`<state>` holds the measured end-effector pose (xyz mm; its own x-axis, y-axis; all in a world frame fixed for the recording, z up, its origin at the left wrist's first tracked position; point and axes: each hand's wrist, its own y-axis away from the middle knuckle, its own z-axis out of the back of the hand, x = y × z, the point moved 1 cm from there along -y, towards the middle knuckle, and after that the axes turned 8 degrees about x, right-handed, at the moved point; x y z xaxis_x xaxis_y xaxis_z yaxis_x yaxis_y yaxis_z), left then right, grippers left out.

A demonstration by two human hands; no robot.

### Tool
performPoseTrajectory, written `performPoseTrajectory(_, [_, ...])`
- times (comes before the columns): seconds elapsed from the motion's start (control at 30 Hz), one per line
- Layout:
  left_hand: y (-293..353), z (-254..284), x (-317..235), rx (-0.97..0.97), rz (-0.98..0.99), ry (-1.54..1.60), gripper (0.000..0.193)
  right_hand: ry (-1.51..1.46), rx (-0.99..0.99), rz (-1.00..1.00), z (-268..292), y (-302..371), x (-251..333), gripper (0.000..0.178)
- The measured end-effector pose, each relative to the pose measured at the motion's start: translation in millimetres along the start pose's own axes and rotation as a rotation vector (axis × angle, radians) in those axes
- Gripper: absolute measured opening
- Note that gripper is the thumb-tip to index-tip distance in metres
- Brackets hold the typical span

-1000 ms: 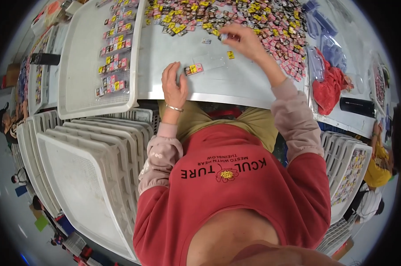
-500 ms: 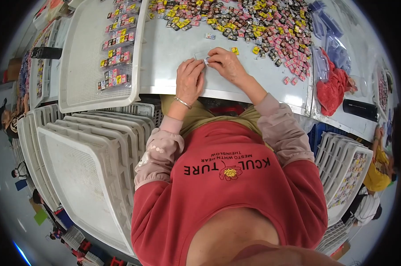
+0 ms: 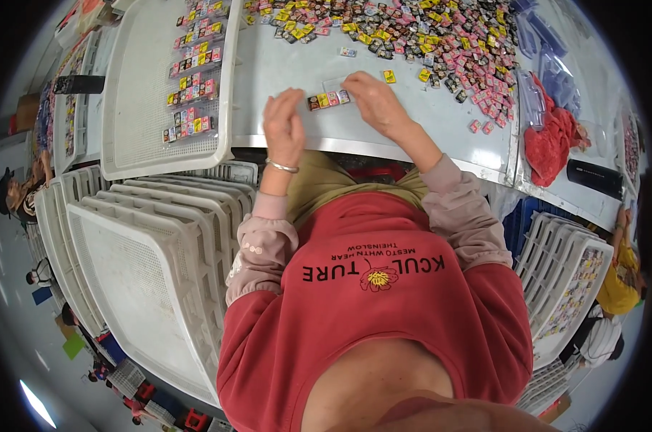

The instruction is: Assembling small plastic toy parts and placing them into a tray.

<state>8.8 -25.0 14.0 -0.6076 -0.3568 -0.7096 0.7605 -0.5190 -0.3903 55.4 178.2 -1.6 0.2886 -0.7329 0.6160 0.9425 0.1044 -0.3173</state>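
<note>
On the light table lies a short row of small printed blocks [image 3: 329,99] in black, yellow and pink, with a clear plastic sleeve [image 3: 334,84] around or behind it; I cannot tell which. My right hand [image 3: 376,106] has its fingers curled over the right end of the row and the plastic. To the left, my left hand [image 3: 284,126] is raised just off the row, fingers loosely stretched and holding nothing. A big pile of loose blocks [image 3: 441,54] in pink, black and yellow spreads beyond my hands.
A white perforated tray [image 3: 135,108] at left carries several bagged rows of blocks [image 3: 192,88]. Stacked white trays [image 3: 138,273] stand below the table's left side. At right are a red cloth [image 3: 549,144], clear plastic bags [image 3: 552,79] and a black box-like object [image 3: 594,178].
My left hand has come off the row and moved left, its fingers loosening. The row, hidden between my hands before, now shows. My right hand has shifted slightly right.
</note>
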Motion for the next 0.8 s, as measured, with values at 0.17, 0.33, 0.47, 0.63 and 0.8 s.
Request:
performPoseTrajectory(0.17, [11.4, 26.4, 9.5, -0.176, 0.181, 0.031, 0.035, -0.180, -0.150, -0.159, 32.8, 14.1, -4.6, 0.020])
performPoseTrajectory(0.33, [25.9, -11.4, -2.1, -0.043, -0.034, -0.253, 0.046, 0.188, -0.252, -0.145, 25.2, 45.8, -16.4, 0.021])
performPoseTrajectory(0.47, [30.1, -21.8, 2.7, 0.015, 0.008, -0.273, 0.050, 0.189, -0.276, -0.177, 20.8, 54.0, -22.7, 0.021])
performPoseTrajectory(0.63, [29.0, -24.6, 3.9, 0.049, 0.003, -0.296, 0.050, 0.210, -0.289, -0.204, 26.2, 51.3, -14.2, 0.031])
performPoseTrajectory(0.8, [24.2, -26.7, -10.3, 0.078, 0.028, -0.446, 0.055, 0.252, -0.208, -0.177, 21.4, 53.6, -19.7, 0.044])
